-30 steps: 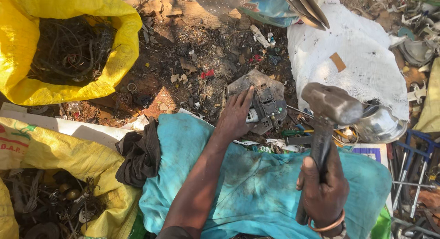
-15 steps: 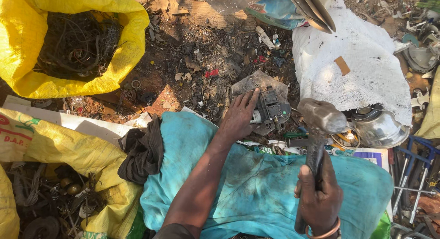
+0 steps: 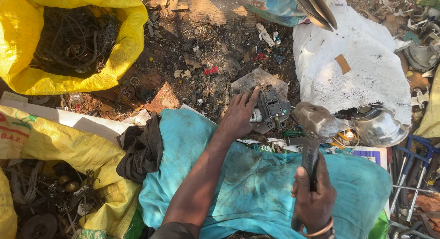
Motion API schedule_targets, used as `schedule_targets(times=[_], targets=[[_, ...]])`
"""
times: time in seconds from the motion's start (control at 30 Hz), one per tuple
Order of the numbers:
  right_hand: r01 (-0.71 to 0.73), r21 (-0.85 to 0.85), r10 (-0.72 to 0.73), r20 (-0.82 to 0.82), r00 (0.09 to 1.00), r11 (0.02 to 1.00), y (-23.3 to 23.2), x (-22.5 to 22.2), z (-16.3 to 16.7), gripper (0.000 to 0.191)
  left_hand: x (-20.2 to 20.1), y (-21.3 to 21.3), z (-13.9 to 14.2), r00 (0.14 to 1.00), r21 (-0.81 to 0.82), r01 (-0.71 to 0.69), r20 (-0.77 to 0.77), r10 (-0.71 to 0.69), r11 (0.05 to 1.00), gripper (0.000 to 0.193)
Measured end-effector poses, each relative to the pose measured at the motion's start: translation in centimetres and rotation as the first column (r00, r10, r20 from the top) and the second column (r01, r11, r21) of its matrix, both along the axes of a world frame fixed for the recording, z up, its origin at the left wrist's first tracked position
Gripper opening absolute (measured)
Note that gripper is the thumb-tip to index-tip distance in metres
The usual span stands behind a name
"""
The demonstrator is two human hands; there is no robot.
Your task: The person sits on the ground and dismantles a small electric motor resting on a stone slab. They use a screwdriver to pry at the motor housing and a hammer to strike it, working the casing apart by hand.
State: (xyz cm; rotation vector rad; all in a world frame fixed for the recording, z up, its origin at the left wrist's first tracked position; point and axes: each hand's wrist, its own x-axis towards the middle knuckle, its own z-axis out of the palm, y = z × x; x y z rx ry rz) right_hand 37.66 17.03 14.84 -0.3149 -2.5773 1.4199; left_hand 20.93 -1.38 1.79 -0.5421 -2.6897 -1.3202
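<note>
A yellow sack (image 3: 120, 60) of tangled scrap wire sits upper left. A white woven sack (image 3: 366, 69) lies upper right, a dented steel bowl (image 3: 378, 129) below it. Teal cloth (image 3: 256, 184) covers the foreground, a dark rag (image 3: 142, 149) beside it.

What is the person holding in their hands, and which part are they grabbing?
The right hand grips a hammer low on its handle, head raised. The left hand holds nothing; it presses flat on a grey metal part lying on the ground.

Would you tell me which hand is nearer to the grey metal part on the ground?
Left. The left hand rests on the metal part; the right hand is below it, gripping a hammer.
</note>
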Motion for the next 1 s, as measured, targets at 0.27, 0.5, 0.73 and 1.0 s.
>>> schedule_targets(times=[0.27, 0.5, 0.73, 1.0], targets=[[0.058, -0.069, -0.041, 0.226, 0.973, 0.996, 0.0, -2.5, 0.9, 0.062, 0.2, -0.6, -0.4, 0.999, -0.121, -0.001, -0.054, -0.006, 0.993, 0.121], [0.049, 0.017, -0.049, 0.008, 0.999, 0.999, 0.6, -1.8, 0.6, 0.059, 0.2, -0.5, -0.1, 1.0, -0.08, 0.0, -0.016, -0.001, 0.997, 0.12], [0.169, -0.375, -0.054, 0.299, 0.953, 0.911, 1.8, -0.2, -3.6, 0.047, 0.1, -0.5, 0.0, 0.993, 0.003, 0.094, -0.075, -0.093, 0.996, 0.122], [0.515, -0.762, 0.191, 0.615, 0.765, 0.391, 6.9, 1.3, -9.0, 0.032, -0.3, 0.5, 0.7, 0.997, -0.04, 0.077, -0.016, -0.078, 0.996, 0.12]])
